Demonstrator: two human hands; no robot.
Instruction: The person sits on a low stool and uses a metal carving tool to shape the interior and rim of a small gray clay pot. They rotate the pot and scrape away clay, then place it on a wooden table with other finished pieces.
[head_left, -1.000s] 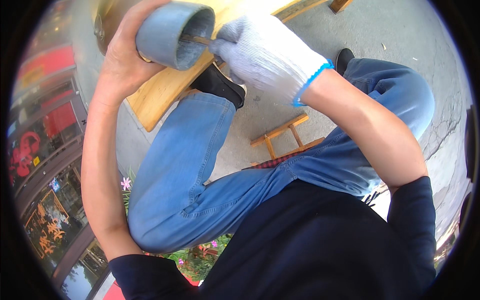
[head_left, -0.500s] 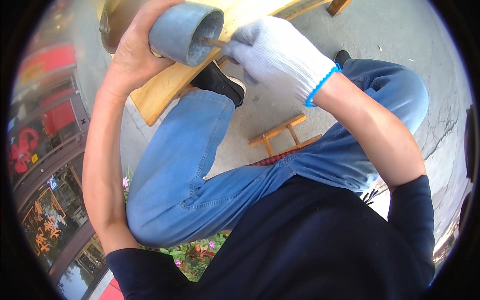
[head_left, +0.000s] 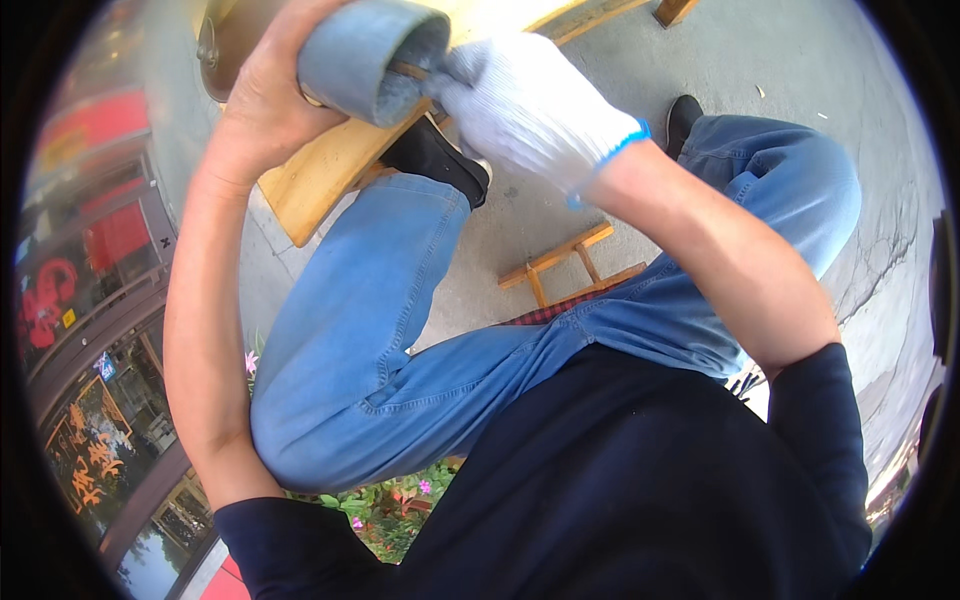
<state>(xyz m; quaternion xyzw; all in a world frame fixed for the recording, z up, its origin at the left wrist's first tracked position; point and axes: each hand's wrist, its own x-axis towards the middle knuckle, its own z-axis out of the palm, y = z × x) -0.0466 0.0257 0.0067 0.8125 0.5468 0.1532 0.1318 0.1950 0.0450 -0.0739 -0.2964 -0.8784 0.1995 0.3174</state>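
Observation:
My bare left hand [head_left: 272, 100] is wrapped round a grey cylindrical pot [head_left: 350, 62], tilted so that its hollow mouth faces right. My right hand [head_left: 510, 105], in a white knit glove with a blue cuff edge, is closed on a thin brown stick-like tool [head_left: 410, 70]. The tool reaches into the pot's mouth, and its far end is hidden inside. The gloved fingertips are at the pot's rim. Both hands are above the end of a yellow wooden bench [head_left: 310, 190].
A brown rounded vessel [head_left: 232, 45] stands on the bench at the upper left. Below me is a wooden stool frame [head_left: 555, 262] between my legs. Flowering plants [head_left: 400, 505] grow near my left leg. A dark-framed glass front [head_left: 110, 400] stands at the left.
My gloved right hand has moved left toward the pot, pushing the tool deeper into its mouth. The left hand stays round the pot, nearly unmoved.

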